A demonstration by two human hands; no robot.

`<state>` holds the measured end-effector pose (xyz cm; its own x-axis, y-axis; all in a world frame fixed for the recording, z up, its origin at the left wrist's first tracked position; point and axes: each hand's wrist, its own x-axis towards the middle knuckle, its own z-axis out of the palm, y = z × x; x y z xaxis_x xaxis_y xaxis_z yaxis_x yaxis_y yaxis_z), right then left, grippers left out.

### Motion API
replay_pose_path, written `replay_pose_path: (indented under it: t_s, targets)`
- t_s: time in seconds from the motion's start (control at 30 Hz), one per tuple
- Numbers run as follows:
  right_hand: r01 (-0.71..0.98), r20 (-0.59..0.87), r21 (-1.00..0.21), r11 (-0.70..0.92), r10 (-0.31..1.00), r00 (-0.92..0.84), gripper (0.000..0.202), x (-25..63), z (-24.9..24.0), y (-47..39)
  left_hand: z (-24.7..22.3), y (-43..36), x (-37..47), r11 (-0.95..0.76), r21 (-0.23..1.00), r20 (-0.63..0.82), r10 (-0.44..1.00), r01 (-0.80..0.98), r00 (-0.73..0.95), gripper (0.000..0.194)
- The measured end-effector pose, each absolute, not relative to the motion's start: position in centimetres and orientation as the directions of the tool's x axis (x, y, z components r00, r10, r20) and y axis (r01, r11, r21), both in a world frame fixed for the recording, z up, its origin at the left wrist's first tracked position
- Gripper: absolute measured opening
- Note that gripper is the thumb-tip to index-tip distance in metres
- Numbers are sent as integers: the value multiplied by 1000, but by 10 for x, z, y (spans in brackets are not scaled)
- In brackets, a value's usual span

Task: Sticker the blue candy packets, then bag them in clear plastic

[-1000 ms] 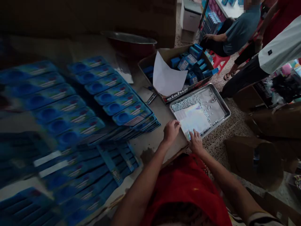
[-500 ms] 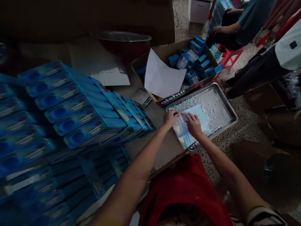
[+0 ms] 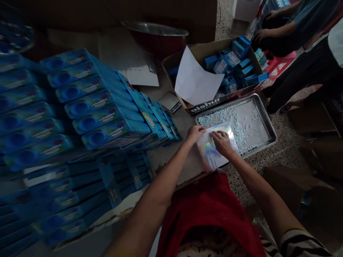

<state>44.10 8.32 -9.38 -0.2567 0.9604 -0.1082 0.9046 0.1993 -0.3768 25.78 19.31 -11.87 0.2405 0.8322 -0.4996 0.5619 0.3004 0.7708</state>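
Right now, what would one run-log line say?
Left hand: pinching edge of shiny sheet | Right hand: fingers on sheet | Sheet: partly over metal tray | Tray: pale beads scattered | Carton: beside tray, holding blue boxes

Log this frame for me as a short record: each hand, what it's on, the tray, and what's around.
left hand: the left hand pinches an edge of the shiny sheet
right hand: the right hand is on top of the sheet
sheet: overlaps the near left part of the tray
tray: scattered small pale beads
beyond tray: carton holding blue boxes, white paper across it
left side: stacked blue packs
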Motion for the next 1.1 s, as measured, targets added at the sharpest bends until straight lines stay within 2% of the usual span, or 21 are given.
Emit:
replay_pose_path:
  t_s: [0.23,0.3,0.37,0.43,0.5,0.53,0.6,0.67,0.77,0.87,1.0,1.1]
  targets:
    - [931,-83,-366,-3,996,-30,29,430,-52,61,-110,190,265,192,649,-460,870,736,179,19]
    - [894,-70,-432,-116,993,95,24,428,-34,52,-108,187,264,126,649,-404,893,751,199,23]
    - [769,-99,-581,-267,961,259,18,426,-15,42,-105,179,260,52,686,-281,939,726,199,30]
    - [540,-196,-745,-392,902,384,20,424,5,33,-99,164,256,84,779,-228,961,621,155,30]
    - [297,-310,-842,-451,854,418,27,421,24,26,-89,144,252,286,881,-364,918,377,155,37]
    - [198,-357,-864,-463,840,408,30,419,34,23,-82,133,251,422,880,-464,860,218,210,48]
    - [52,-424,-878,-476,823,378,35,413,51,16,-67,112,249,638,768,-569,721,-57,396,71]
    - [-43,-464,-874,-483,806,368,38,405,66,10,-50,96,247,724,659,-534,641,-203,551,82]
    - [-96,-485,-867,-489,783,389,40,395,85,-2,-24,80,241,707,663,-480,654,-246,585,67]
    - [-68,-488,-860,-507,775,402,39,388,97,-18,-1,65,230,646,734,-501,723,-210,476,51]
    - [30,-468,-845,-533,766,441,41,371,98,-38,27,36,199,601,775,-518,781,-196,349,43]
    - [33,-454,-857,-515,783,424,43,341,93,-39,46,14,161,521,844,-493,847,-126,199,32]
